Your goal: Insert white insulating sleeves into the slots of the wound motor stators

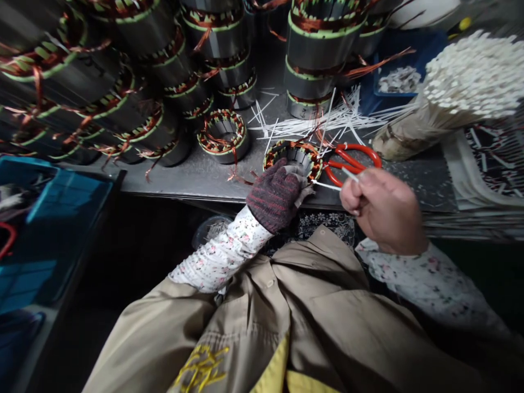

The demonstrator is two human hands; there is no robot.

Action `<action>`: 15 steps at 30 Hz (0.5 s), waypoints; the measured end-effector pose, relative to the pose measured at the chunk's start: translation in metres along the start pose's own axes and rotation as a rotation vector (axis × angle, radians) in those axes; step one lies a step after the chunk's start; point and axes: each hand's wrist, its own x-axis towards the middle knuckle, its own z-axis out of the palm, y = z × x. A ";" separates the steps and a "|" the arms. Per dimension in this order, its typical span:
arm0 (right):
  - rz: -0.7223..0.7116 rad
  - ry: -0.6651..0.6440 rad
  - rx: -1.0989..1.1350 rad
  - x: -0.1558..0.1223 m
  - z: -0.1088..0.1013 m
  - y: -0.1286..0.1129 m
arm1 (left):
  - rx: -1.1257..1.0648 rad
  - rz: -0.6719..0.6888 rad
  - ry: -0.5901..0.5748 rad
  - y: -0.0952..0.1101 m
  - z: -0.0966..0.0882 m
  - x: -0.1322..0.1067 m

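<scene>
Right up close there's a tan work coat [262, 333] with floral oversleeves [221, 252] poking out, and then the two hands at the bench edge. The left hand [273, 195], in a maroon knit glove [262, 188], is clamped around the rim of a small wound motor stator [292, 158], which sits on its end right under the grip. The bare right hand [382, 212] has its fingers [351, 197] pinched together on a thin white strip [327, 186] that runs across toward the stator.

That stator's going to be heavy for its size, basically a stiff steel core, so I'd hold it by the hard outer shell. The copper windings and loose leads look a lot more delicate, so I wouldn't grab those.

Just past the right hand, red-handled scissors [352, 165] lie on the steel bench top [196, 177], with a scatter of white strip offcuts [311, 123] beyond the grip. Further back, left of the grip, there's a big crowd of similar stators [225, 52]. Up to the right sits a fat bundle of white strips [475, 73] and a blue tray [403, 46] of small white bits [399, 80].
</scene>
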 end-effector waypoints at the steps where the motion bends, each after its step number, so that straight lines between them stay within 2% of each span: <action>1: -0.031 0.017 0.010 0.010 0.005 -0.002 | 0.016 -0.004 -0.015 0.005 0.004 0.000; 3: -0.057 0.037 -0.007 0.035 0.019 0.000 | 0.063 -0.021 -0.052 0.016 0.011 0.001; 5: 0.002 0.020 -0.068 0.057 0.032 0.006 | 0.110 -0.056 -0.097 0.024 0.016 0.002; 7: -0.054 0.023 -0.149 0.063 0.037 0.010 | 0.114 -0.023 -0.127 0.026 0.012 0.003; 9: -0.279 0.175 -0.213 0.052 0.032 0.012 | 0.118 0.059 -0.133 0.019 -0.001 0.004; 11: -0.543 0.415 -0.274 0.030 0.020 0.014 | 0.152 0.115 -0.192 0.008 -0.023 0.009; 12: -0.636 0.476 -0.342 0.019 0.014 0.016 | 0.172 0.109 -0.272 0.002 -0.035 0.014; 13: -0.698 0.462 -0.443 0.009 0.009 0.019 | 0.177 0.093 -0.389 -0.004 -0.047 0.020; 15: -0.753 0.257 -0.701 -0.005 0.002 0.029 | 0.155 0.055 -0.662 -0.012 -0.067 0.037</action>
